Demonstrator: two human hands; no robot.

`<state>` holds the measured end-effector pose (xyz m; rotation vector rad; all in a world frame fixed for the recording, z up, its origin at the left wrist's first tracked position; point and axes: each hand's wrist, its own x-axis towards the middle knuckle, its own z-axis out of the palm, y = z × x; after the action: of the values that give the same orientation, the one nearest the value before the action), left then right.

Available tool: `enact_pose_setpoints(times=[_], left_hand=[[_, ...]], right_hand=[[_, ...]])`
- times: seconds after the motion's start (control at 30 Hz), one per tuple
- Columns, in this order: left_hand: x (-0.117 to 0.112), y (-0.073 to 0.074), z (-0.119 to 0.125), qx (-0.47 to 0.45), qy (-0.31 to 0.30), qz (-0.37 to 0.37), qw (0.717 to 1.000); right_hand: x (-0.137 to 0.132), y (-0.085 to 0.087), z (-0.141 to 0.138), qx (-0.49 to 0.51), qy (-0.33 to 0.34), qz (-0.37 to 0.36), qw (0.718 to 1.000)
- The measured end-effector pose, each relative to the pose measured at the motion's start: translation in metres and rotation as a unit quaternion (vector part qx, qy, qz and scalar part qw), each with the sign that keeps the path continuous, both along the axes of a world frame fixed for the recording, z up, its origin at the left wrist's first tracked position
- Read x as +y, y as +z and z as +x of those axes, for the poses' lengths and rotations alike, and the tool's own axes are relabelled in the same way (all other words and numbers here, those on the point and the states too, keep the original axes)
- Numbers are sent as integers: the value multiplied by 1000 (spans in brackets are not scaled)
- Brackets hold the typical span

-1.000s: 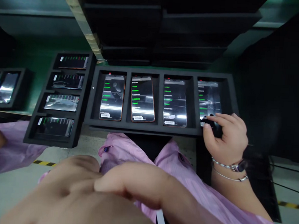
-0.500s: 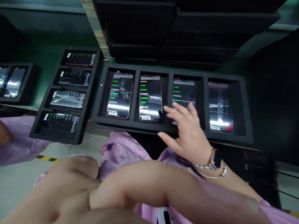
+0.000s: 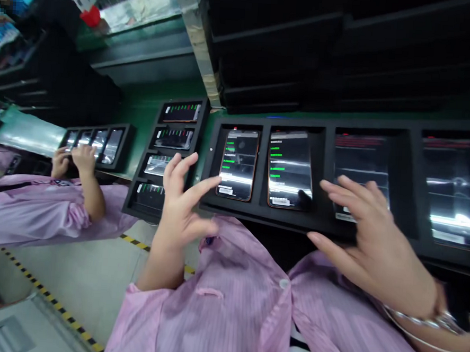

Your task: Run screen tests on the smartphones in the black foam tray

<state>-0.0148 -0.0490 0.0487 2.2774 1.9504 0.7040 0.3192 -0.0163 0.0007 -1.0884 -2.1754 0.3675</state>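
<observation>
1. My left hand (image 3: 180, 194) is open and grasps nothing, with its fingers spread. Its index fingertip reaches just beside the lower left edge of the first phone (image 3: 239, 165).
2. My right hand (image 3: 368, 242) is also open and released, with its fingers fanned over the lower part of the third phone (image 3: 361, 157). I cannot tell whether they touch the glass.
3. These phones sit in a four-slot black foam tray (image 3: 256, 212) directly in front of me, one per slot. The second phone (image 3: 290, 169) lies between the first and third, and the fourth phone (image 3: 455, 189) is at the far right.
4. All four lie screen up, with their long axes pointing away from me toward the stacked black trays (image 3: 306, 47). The first two screens show green text, and the other two show red text along their top edges.
5. To the left, a side tray (image 3: 186, 102) holds four more phones (image 3: 167, 166), their long axes running crosswise to those in front of me.
6. Farther left, a co-worker's hands (image 3: 72, 161) rest over a smaller tray of phones (image 3: 97, 143). My pink striped smock (image 3: 211, 307) fills the bottom of the view.
</observation>
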Motion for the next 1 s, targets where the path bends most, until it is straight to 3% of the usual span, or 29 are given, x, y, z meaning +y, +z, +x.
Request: enact_pose_setpoints(times=[0.03, 0.1, 0.17, 0.23, 0.3, 0.43, 0.5, 0.63, 0.73, 1.0], left_hand=[[11, -14, -4, 12, -34, 38, 999], [25, -35, -11, 42, -64, 32, 997], [31, -43, -15, 70, -64, -2, 995], [34, -36, -12, 81, -65, -2, 995], [40, -19, 0, 67, -83, 35, 994], [72, 9, 49, 34, -182, 81, 979], [91, 8, 78, 42, -205, 52, 976], [110, -16, 117, 84, -182, 17, 979], [110, -27, 121, 101, -188, 15, 977], [120, -23, 113, 94, -204, -2, 975]], right_hand=[[-2, -1, 4, 7, -15, -7, 1000], [-4, -2, 14, 7, -45, -17, 999], [-4, -1, 23, 4, -67, -10, 998], [-1, 4, 32, 8, -84, 10, 996], [6, 11, 38, 2, -97, 20, 995], [31, 20, 39, -57, -98, 27, 993], [47, 16, 32, -86, -108, 37, 990], [64, 1, 15, -111, -138, 61, 982], [65, -4, 12, -114, -140, 66, 981], [70, 5, 9, -99, -124, 6, 987]])
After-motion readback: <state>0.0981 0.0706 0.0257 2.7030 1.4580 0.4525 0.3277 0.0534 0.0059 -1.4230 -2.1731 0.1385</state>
